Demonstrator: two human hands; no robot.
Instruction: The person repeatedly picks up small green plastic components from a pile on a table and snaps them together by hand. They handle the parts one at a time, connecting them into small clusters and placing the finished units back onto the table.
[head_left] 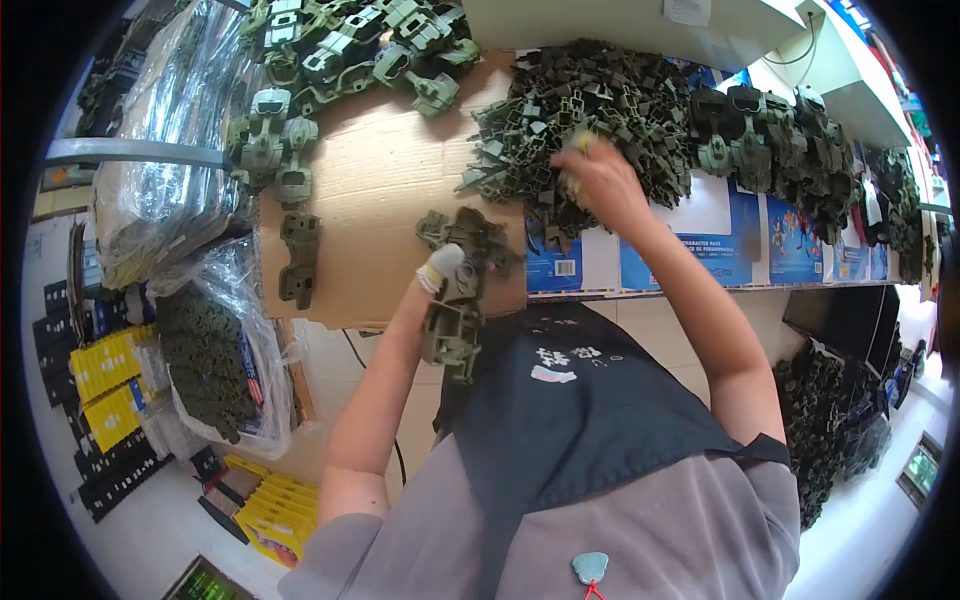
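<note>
My left hand [438, 268], with white coverings on its fingertips, is closed on a dark green moulded plastic part [455, 325]. That part has openings and a frame-like shape, like a toy vehicle body, and stands out over the table's near edge. My right hand [603, 182] is over a large heap of small green plastic frame pieces [640, 110]. Its fingers are blurred and point into the heap, with yellowish-white coverings on some tips. Whether a piece is between them does not show.
Cardboard [370, 170] covers the table's left part. A single long green part [298, 258] lies at its left edge. Larger green bodies [425, 45] are piled behind, and more rows [770, 145] stand at the right. Plastic-wrapped bags [235, 350] hang left.
</note>
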